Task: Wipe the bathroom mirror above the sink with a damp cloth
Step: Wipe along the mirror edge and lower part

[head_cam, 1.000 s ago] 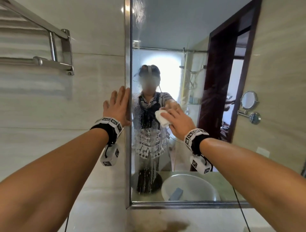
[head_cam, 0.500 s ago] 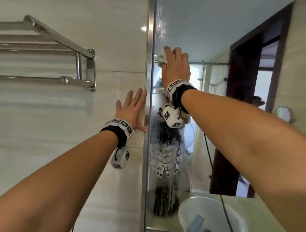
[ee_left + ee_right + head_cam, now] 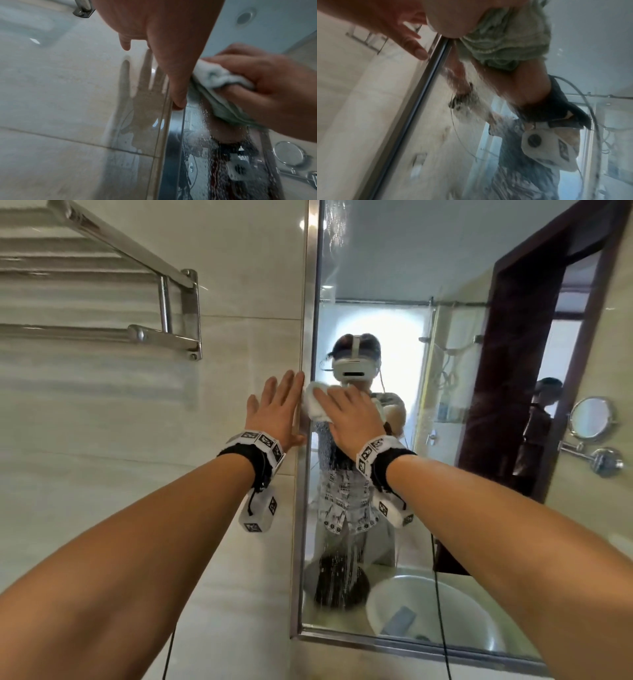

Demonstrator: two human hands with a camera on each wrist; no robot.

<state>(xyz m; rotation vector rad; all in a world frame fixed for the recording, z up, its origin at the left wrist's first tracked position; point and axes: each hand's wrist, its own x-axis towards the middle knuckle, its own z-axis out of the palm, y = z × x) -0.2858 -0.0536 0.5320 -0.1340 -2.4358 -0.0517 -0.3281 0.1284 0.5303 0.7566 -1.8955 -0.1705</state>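
white cloth [image 3: 317,405] is bunched up under the right hand [image 3: 346,419], which holds it with curled fingers and presses it on the mirror [image 3: 394,268], right by the mirror's left edge. the cloth sits about halfway up the glass, just beside the shiny metal frame [image 3: 301,508].

the left hand [image 3: 277,409] is flat on the wall tile [image 3: 85,440] with its fingers straight and spread, and its thumb touches the frame. it holds nothing. it looks like it is there to lean on.

the step now looks like wiping the left strip of the mirror. lots of little water drops and drips show below the cloth, and some more near the top. so the next move likely needs the cloth to slide down over the drops, pressing firmly and staying on the glass.

counting: two hands, one cloth, one big mirror, one towel rack [image 3: 164,302] on the wall.
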